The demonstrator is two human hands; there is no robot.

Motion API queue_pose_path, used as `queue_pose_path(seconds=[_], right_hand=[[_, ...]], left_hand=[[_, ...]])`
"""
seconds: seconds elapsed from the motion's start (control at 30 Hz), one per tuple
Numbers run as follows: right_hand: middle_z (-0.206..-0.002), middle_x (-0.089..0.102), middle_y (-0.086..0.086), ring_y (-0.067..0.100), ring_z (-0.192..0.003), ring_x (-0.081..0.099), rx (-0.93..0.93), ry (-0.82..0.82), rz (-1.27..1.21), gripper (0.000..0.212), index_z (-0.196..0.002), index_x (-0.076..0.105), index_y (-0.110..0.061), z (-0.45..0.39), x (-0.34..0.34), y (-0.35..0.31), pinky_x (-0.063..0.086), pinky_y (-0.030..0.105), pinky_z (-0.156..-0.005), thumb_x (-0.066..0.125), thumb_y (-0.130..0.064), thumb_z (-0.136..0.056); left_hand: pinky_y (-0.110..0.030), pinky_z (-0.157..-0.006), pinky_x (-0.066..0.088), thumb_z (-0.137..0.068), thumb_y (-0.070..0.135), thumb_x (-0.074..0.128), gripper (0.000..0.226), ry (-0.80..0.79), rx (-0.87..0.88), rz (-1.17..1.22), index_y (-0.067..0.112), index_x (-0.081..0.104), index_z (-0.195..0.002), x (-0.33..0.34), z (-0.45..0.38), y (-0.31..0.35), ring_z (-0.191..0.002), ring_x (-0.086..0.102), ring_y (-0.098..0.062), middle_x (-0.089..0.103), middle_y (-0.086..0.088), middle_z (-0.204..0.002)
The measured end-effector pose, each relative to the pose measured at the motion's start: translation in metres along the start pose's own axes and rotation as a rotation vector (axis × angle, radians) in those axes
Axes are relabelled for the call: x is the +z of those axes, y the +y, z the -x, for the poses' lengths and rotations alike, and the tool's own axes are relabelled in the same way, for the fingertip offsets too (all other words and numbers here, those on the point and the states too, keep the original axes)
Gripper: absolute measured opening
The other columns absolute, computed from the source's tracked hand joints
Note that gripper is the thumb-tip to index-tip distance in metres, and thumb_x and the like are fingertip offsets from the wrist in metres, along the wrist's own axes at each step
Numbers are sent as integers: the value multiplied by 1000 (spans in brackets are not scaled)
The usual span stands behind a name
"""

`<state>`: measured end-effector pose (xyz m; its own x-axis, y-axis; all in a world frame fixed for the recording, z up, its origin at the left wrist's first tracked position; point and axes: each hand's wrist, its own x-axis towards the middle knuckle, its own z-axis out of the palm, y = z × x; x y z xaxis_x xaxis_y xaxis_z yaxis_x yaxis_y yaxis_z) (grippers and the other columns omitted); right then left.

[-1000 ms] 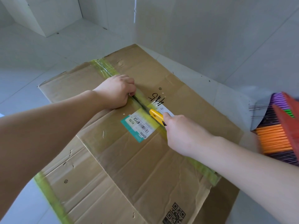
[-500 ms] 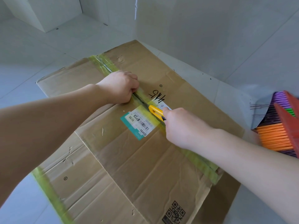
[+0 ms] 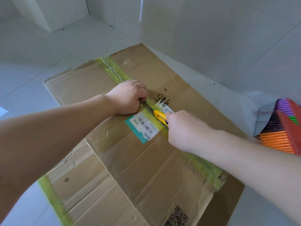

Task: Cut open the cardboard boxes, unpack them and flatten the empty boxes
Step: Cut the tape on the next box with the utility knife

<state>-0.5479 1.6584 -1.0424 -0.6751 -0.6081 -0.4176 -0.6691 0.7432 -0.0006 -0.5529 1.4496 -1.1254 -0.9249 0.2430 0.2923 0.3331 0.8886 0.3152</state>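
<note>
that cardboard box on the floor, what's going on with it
A person is slitting the cardboard box open along its taped centre seam. The right hand grips a yellow box cutter, its tip at the green tape beside the shipping label. The left hand is curled at the seam just ahead of the cutter, fingers at the gap. The flaps are not lifted yet. A colourful broom lies to the right.

Cardboard box (image 3: pixel 146 160): brown corrugated board, matt, creased, scuffed. Seam tape (image 3: pixel 114 69): yellow-green plastic film, glossy, wrinkled. Shipping label (image 3: pixel 143 126): paper, smooth, slight sheen. Cutter (image 3: pixel 160 115): yellow plastic, smooth, shiny. Floor (image 3: pixel 32 95): pale tiles, smooth, faint gloss. Broom (image 3: pixel 280 129): coloured plastic bristles, red plastic head.
</note>
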Motion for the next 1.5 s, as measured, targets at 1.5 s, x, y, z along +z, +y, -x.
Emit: queue_pose_path(seconds=[1.5], right_hand=[[-69, 22, -9, 6, -55, 24, 2, 19, 15, 41, -135, 33, -11, 71, 36, 46, 16, 22, -45, 40, -15, -95]], left_hand=[[-42, -64, 51, -55, -3, 41, 28, -99, 191, 56, 3, 65, -70, 17, 0, 59, -70, 56, -32, 60, -11, -73]])
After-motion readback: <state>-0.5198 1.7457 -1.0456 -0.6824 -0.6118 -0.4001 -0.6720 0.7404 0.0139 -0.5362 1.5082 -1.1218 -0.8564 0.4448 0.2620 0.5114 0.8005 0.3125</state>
